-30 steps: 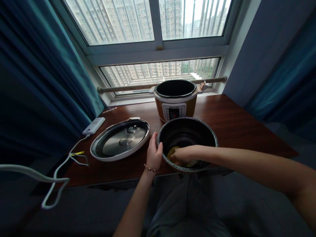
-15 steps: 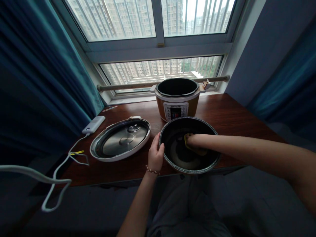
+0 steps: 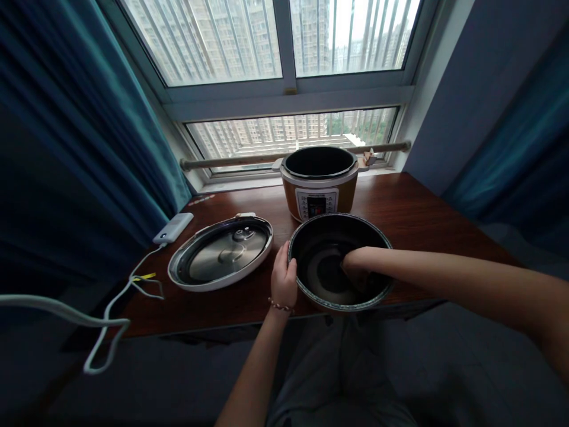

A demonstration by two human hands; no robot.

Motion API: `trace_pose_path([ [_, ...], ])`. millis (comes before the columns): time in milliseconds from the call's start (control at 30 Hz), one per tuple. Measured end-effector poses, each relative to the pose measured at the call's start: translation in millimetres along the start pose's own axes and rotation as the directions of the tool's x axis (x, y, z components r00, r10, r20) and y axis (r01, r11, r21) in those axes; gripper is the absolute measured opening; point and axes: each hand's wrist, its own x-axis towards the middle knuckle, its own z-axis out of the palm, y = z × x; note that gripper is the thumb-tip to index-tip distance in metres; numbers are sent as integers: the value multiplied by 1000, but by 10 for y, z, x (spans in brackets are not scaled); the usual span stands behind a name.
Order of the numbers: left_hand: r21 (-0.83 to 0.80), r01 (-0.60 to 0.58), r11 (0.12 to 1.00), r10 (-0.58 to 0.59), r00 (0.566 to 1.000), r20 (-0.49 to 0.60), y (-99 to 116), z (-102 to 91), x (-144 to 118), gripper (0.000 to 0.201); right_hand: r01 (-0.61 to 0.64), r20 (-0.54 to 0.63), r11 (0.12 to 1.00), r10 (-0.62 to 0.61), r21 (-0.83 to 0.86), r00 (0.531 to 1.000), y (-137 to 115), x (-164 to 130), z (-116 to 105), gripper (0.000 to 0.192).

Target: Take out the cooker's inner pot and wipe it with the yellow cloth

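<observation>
One inner pot (image 3: 320, 279), one cooker (image 3: 320, 187), one lid (image 3: 221, 260) (upturned), one power bank (image 3: 173, 228)

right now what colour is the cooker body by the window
Orange-brown electric cooker body with a pale rim, head view.

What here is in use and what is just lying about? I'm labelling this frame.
In use:
inner pot, left hand on its rim
right hand down inside it; whatever it holds is hidden

Lying about:
cooker behind the pot
lid upside down on the table
power bank
cable
</observation>
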Motion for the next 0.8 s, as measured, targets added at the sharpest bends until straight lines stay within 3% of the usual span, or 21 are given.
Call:
trace_pose_path([
  [100, 11, -3, 1000, 3, 1000, -3, -9, 4, 2, 47, 3, 230, 997, 15, -76, 973, -93, -301, -60, 9],
  [200, 16, -13, 1000, 13, 1000, -9, -24, 1, 3, 46, 150, 242, 983, -122, -103, 963, -212, -632, -205, 10],
  [300, 27, -23, 999, 24, 1000, -8, -36, -3, 3, 47, 275, 86, 953, -266, -125, 960, -229, -983, -359, 17],
  [400, 42, -18, 999, 18, 1000, -14, -42, -2, -1, 46, 271, -153, 959, -282, -86, 947, -102, -1312, -414, 17],
  [500, 36, -16, 999, 16, 1000, -19, -51, 8, -9, 46, 302, -390, 953, -273, 14, 879, 134, -1541, -304, 19],
  [567, 42, -25, 999, 26, 999, -28, -55, 11, -12, 46, 284, -541, 954, -191, 93, 819, 340, -1613, -130, 23],
  [633, 79, -42, 996, 45, 998, -44, -42, 0, -8, 46, 207, -710, 965, -33, 161, 704, 575, -1640, 104, 24],
  [733, 217, -118, 969, 136, 988, -71, 49, -56, -1, 45, -10, -871, 944, 309, 330, 381, 937, -1671, 489, 26],
  [800, 341, -208, 917, 248, 966, -78, 176, -100, -20, 42, -118, -830, 847, 531, 518, 172, 1140, -1708, 702, 34],
])
